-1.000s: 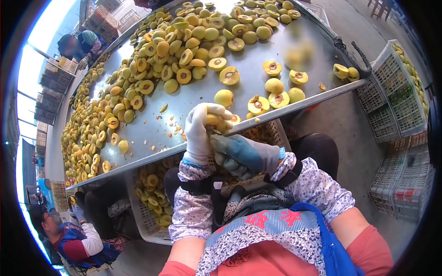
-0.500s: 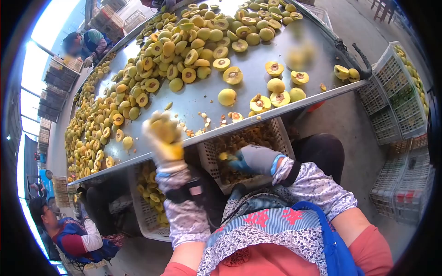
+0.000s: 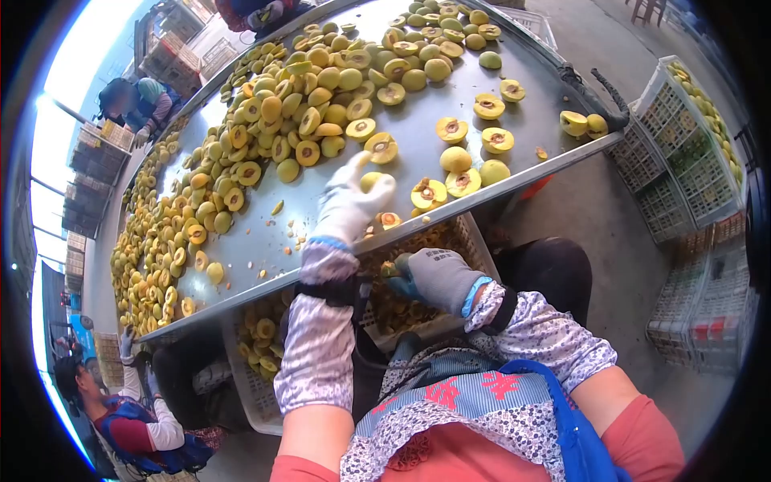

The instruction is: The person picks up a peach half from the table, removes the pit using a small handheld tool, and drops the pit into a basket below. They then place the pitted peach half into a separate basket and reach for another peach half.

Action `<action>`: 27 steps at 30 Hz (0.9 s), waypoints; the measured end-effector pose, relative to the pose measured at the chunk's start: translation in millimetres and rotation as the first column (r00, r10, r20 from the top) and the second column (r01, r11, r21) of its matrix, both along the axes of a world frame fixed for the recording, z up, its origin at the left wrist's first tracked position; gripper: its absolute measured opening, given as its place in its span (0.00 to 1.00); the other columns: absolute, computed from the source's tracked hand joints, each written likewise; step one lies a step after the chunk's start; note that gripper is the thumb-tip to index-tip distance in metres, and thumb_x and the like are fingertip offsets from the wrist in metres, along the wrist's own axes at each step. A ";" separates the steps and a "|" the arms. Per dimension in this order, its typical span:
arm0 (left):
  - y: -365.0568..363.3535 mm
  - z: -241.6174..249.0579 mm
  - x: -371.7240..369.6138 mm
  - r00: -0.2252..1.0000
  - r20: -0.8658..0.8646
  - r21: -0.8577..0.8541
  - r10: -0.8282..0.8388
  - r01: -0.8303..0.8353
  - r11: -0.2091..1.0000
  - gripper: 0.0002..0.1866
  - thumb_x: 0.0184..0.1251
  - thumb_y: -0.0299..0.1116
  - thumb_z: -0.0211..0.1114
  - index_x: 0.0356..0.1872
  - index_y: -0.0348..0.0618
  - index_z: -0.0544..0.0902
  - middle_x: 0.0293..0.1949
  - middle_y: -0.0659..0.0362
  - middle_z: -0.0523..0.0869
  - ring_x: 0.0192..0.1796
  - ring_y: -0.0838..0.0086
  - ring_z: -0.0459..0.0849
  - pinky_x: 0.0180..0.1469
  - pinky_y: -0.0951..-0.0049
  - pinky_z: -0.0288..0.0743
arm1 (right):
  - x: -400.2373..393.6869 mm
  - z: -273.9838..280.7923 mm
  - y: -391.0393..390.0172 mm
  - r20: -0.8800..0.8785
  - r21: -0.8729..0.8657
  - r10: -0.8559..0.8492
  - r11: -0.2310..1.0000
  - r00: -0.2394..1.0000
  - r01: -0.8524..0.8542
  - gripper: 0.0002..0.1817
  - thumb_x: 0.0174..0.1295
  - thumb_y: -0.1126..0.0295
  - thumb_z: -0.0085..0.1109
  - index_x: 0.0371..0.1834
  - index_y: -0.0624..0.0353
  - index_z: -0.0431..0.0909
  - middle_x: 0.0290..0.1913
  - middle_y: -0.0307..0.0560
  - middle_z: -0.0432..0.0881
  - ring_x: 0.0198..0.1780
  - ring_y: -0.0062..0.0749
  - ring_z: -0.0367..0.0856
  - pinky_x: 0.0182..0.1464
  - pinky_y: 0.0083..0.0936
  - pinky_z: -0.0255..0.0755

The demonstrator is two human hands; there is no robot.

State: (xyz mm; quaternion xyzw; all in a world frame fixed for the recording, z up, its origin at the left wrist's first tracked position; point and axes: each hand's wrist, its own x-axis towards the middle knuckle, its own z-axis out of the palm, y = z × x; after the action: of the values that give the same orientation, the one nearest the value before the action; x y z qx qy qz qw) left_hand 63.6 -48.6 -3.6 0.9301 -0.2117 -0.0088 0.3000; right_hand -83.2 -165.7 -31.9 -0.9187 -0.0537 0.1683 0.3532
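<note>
My left hand [image 3: 351,202], in a white glove, reaches over the metal table [image 3: 265,210] with its fingers closed around a yellow apricot [image 3: 370,181]. Just beyond its fingertips lies an apricot half [image 3: 381,148], cut face up with a brown hollow. My right hand [image 3: 440,278], in a grey and blue glove, is closed above a white crate [image 3: 482,245] of brownish-yellow scraps below the table edge. A small yellowish-green end shows at its fingers; the rest of what it holds is hidden. Several apricot halves [image 3: 463,181] sit near the table edge to the right.
A large heap of apricot halves [image 3: 273,112] covers the table's far and left parts. A second crate [image 3: 257,394] of fruit stands lower left. Stacked crates [image 3: 691,153] are at right. One co-worker [image 3: 136,426] sits at left; others are across the table.
My left hand has moved right and away from me, from above the table edge to the apricot. My right hand stays over the scrap crate. The view has shifted slightly.
</note>
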 end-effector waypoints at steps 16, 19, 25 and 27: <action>45.8 -4.2 -42.0 0.663 -0.333 -0.935 -0.671 -0.326 0.142 0.35 0.63 0.33 0.59 0.73 0.35 0.66 0.71 0.44 0.71 0.65 0.52 0.76 0.66 0.51 0.75 | 29.4 -5.1 15.0 0.013 0.669 -0.395 0.687 0.919 0.285 0.16 0.74 0.59 0.55 0.49 0.62 0.81 0.31 0.43 0.82 0.37 0.16 0.74 0.40 0.26 0.73; 42.4 -6.7 -48.7 0.693 -0.267 -0.946 -0.670 -0.323 0.043 0.30 0.70 0.37 0.58 0.71 0.36 0.68 0.69 0.43 0.73 0.64 0.50 0.77 0.65 0.51 0.75 | 31.8 -6.2 21.0 -0.024 0.626 -0.350 0.726 0.937 0.287 0.17 0.75 0.58 0.54 0.48 0.63 0.81 0.33 0.42 0.83 0.39 0.17 0.75 0.41 0.27 0.74; 36.3 -8.9 -52.6 0.724 -0.474 -0.804 -0.501 -0.588 -0.088 0.21 0.79 0.47 0.54 0.55 0.38 0.78 0.59 0.47 0.83 0.59 0.55 0.81 0.63 0.53 0.77 | 30.6 -13.7 36.6 -0.004 0.729 -0.291 0.654 0.957 0.202 0.19 0.76 0.56 0.51 0.51 0.62 0.79 0.37 0.47 0.85 0.41 0.20 0.78 0.46 0.28 0.75; 34.9 -8.5 -54.5 0.743 -0.493 -0.811 -0.454 -0.581 -0.071 0.19 0.79 0.45 0.55 0.53 0.39 0.79 0.58 0.49 0.84 0.59 0.57 0.82 0.62 0.54 0.78 | 31.7 -19.5 42.7 0.000 0.754 -0.330 0.620 0.944 0.217 0.19 0.76 0.56 0.51 0.51 0.63 0.79 0.39 0.48 0.85 0.44 0.21 0.78 0.49 0.28 0.76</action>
State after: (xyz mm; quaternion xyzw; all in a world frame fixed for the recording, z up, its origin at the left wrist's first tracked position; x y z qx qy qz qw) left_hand 9.1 -13.6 -12.0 0.3308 0.0277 -0.1640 0.9289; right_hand -51.5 -123.0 -51.4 -0.6999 -0.0013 0.0116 0.7141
